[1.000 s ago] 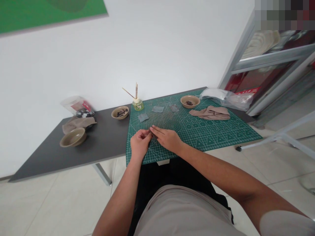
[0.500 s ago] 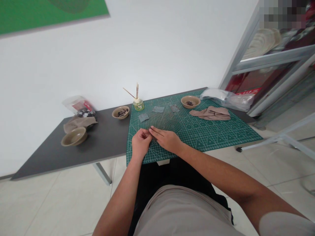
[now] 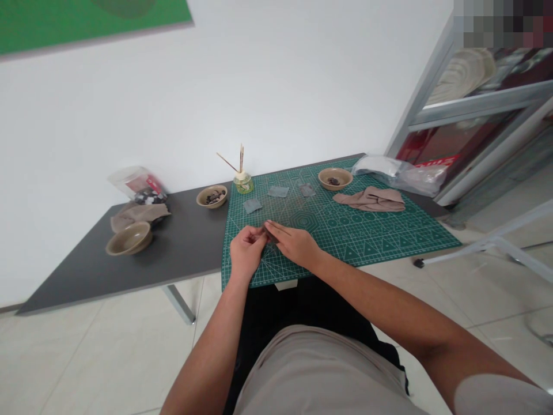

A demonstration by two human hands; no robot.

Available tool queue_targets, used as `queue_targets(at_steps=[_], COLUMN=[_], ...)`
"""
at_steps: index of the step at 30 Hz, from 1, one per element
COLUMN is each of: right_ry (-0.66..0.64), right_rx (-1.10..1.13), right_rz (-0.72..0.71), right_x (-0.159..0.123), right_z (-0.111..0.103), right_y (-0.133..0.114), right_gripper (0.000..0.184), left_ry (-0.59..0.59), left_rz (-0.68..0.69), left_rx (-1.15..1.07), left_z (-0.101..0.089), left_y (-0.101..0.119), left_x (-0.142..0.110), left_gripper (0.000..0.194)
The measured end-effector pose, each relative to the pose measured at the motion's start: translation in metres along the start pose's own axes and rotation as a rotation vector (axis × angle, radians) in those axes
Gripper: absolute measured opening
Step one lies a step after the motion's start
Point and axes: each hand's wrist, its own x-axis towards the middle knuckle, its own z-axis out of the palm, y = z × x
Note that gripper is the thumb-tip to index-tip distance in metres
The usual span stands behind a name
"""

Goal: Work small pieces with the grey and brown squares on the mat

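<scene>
Dark brown, a small flat piece [image 3: 271, 235] sits between the two hands, low over the green mat [image 3: 367, 236]. Taking the hands as the clock's centre, three greyish packets lie flat and apart on the mat: one [image 3: 253, 206] at eleven, one [image 3: 279, 191] nearer half past twelve, one [image 3: 307, 189] between one and two. By my reading the handling is partway: the piece is in hand, not set down, and dark bits remain in the right bowl [image 3: 335, 185] at two o'clock and the middle bowl [image 3: 211, 204] at ten. How many pieces are finished, I can't judge.

The piece looks thin and dull, its outline mostly covered by fingers; it is probably stiff, though the view is too small to be sure.

The left hand [image 3: 247, 251] pinches its near edge between thumb and forefinger. The right hand [image 3: 298, 248] has its forward fingers straight and pressed together against it; whether the thumb grips beneath, I cannot tell. A brown cloth [image 3: 375, 199] lies crumpled towards half past two.
</scene>
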Motion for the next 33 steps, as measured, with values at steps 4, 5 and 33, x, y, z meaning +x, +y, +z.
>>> queue_targets(at_steps=[4, 5, 33], right_ry=[0.011, 0.014, 0.01], right_rx=[0.001, -0.009, -0.019], right_rz=[0.03, -0.005, -0.006], right_x=[0.0013, 0.0012, -0.0024], right_z=[-0.0016, -0.0015, 0.0018], right_y=[-0.0004, -0.0006, 0.0012], right_gripper=[0.046, 0.046, 0.053], left_ry=[-0.01, -0.001, 0.004], left_rz=[-0.02, -0.008, 0.002], left_rx=[-0.066, -0.025, -0.036], left_z=[0.0006, 0.0004, -0.0002], left_y=[0.0035, 0.0048, 0.0003], left_x=[-0.0011, -0.0013, -0.0011], left_gripper=[0.015, 0.013, 0.013])
